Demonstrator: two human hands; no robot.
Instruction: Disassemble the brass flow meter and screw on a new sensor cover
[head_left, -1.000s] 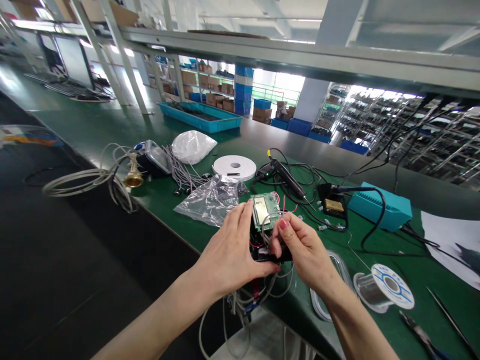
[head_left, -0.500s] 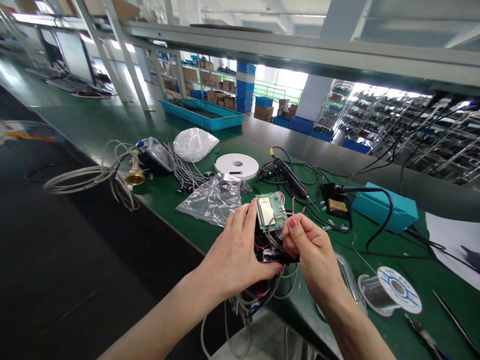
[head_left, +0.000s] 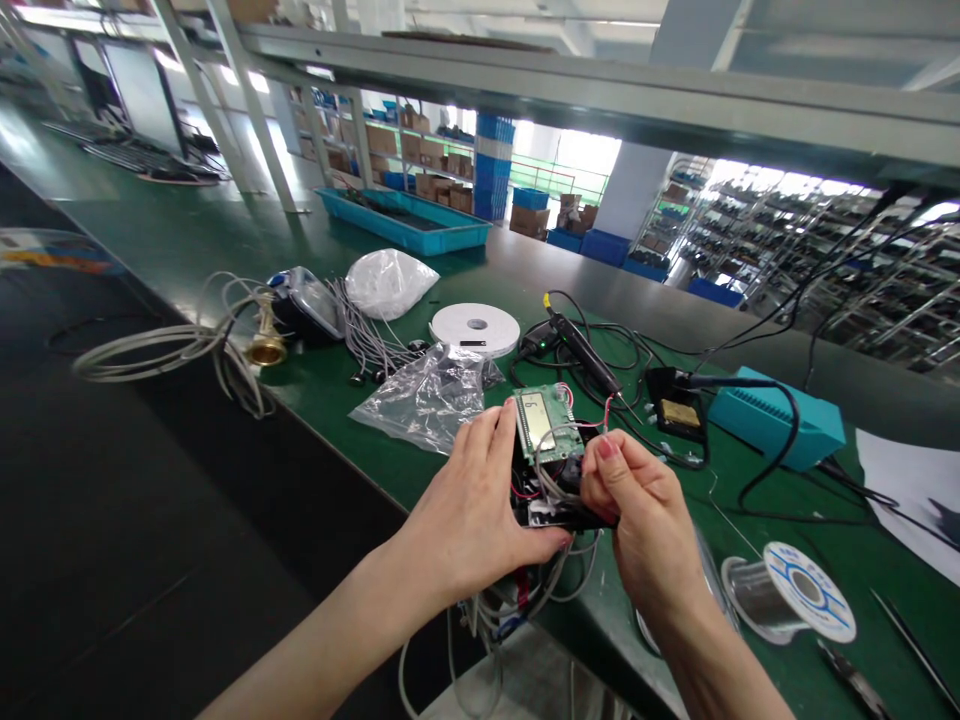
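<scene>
Two bare hands held a small electronic assembly over the edge of a green workbench (head_left: 195,235). The left hand (head_left: 472,520) was curved, fingers spread around a black housing (head_left: 562,518), and a green circuit board (head_left: 546,425) with a small LCD sat just beyond its fingertips. The right hand (head_left: 637,515) pinched thumb and fingers together against the assembly, hiding whatever they gripped. Thin wires (head_left: 517,610) hung below both hands, their ends hard to trace. Beyond the left hand lay a clear plastic bag (head_left: 424,405) holding small dark pieces. Farther beyond it, a long blue tray (head_left: 401,222) held dark items too small to make out. Past the right hand were a soldering pen (head_left: 581,352) and a teal soldering station (head_left: 776,420); a solder spool (head_left: 787,592) lay to that hand's right.
</scene>
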